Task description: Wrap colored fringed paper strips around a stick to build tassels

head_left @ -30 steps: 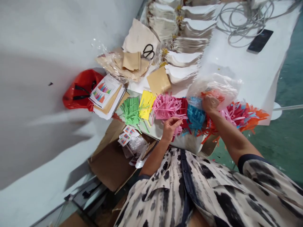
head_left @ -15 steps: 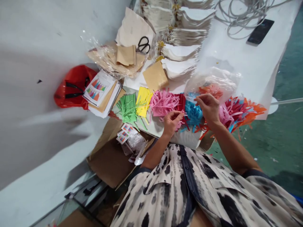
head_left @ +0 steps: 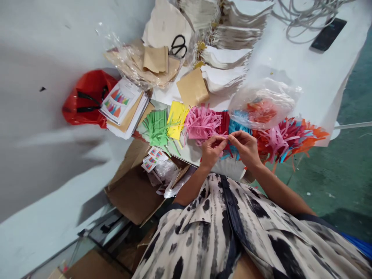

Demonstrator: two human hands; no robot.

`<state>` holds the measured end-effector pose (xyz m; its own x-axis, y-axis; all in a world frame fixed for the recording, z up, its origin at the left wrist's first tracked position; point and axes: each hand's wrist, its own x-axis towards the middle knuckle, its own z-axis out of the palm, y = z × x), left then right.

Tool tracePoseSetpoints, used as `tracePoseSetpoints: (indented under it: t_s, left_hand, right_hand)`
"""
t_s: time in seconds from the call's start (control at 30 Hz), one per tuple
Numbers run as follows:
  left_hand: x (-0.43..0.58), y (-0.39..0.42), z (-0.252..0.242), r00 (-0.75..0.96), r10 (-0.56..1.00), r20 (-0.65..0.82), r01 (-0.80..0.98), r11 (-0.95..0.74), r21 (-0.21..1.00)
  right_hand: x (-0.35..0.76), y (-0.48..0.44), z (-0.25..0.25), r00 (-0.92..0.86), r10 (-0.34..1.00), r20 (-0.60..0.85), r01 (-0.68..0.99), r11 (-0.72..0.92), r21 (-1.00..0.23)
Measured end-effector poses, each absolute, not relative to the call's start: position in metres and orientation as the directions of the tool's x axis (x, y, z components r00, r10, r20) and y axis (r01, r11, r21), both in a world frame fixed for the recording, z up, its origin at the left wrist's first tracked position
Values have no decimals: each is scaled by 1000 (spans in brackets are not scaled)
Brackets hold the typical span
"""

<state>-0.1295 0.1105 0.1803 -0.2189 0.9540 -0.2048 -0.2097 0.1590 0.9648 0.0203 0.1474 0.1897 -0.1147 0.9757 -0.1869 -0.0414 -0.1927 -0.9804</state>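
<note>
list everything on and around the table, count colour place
green fringe: 1, green, row's left
yellow fringe: 1, yellow, beside green
pink fringe: 1, pink, centre
red fringe: 1, red, beside pink
blue fringe: 1, blue, beside red
mixed fringe: 1 heap, multicoloured, row's right
pink strip: 1, pink, at fingertips
clear bags: several, transparent, left and right
scissors: 1, black, upper left
paper stacks: several, white, top
tan paper: several, tan, upper left
phone: 1, black, upper right
cable: 1 coil, grey, upper right
red bag: 1, red, left
cards: several, multicoloured, left
carton: 1, brown, lower left
table: 1, white, centre
shirt: 1, cream and black, bottom
left hand: 1, bare, centre
right hand: 1, bare, beside left
</note>
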Motion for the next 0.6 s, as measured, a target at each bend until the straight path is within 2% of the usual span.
tracePoseSetpoints:
  t_s: [0.1, 0.2, 0.37, 0.47, 0.6]
  left_hand:
    - [-129, 100, 177, -208, 956, -209, -184, 172, 968]
    - [-127, 85, 169, -198, 945, -261, -183, 225, 957]
    - [-121, 61, 157, -93, 923, -373, -290, 334, 897]
    - [-117, 55, 154, -144, 911, -386, -328, 324, 887]
    - [-114, 54, 154, -206, 923, -325, -253, 271, 929]
  right_hand:
    - [21, 134, 184, -101, 983, -152, 4, -153, -988]
    - [23, 120, 179, -133, 971, -198, 1, -200, -980]
    - [31, 104, 173, -115, 957, -265, -21, -269, -963]
    - [34, 97, 171, -129, 941, -314, -34, -321, -946]
    - [41, 89, 170, -140, 924, -357, -32, -364, -931]
